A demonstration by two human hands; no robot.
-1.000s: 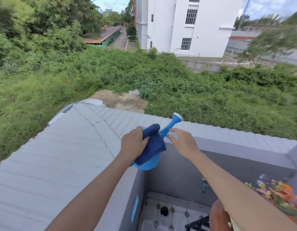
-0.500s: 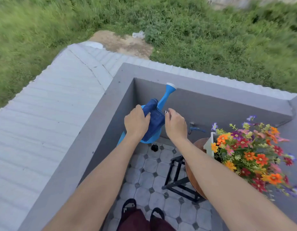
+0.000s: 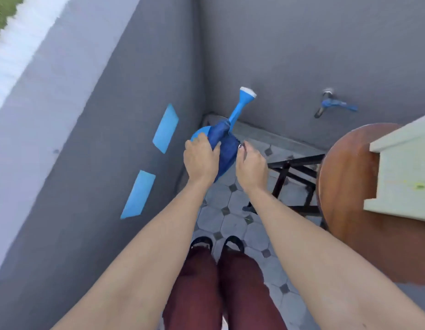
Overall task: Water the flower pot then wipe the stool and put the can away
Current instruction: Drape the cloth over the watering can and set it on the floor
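Note:
A light blue watering can (image 3: 240,108) hangs low in the corner of the grey walls, spout pointing up and away, with a dark blue cloth (image 3: 224,141) draped over its body. My left hand (image 3: 200,160) presses the cloth against the can's left side. My right hand (image 3: 250,167) is closed at the can's right side, where the handle is hidden by the cloth. The round brown stool (image 3: 344,198) stands to the right on black legs. The white flower pot (image 3: 402,172) sits on it; the flowers are out of frame.
Grey walls (image 3: 111,115) meet in a corner just behind the can, with two blue tape patches (image 3: 165,128) on the left wall. A blue-handled tap (image 3: 333,104) sticks out of the far wall. My feet (image 3: 217,244) stand on the tiled floor (image 3: 232,225).
The view has tilted sharply down from the roof and grass to the floor. Both hands have lowered the can and cloth from the wall top into the corner.

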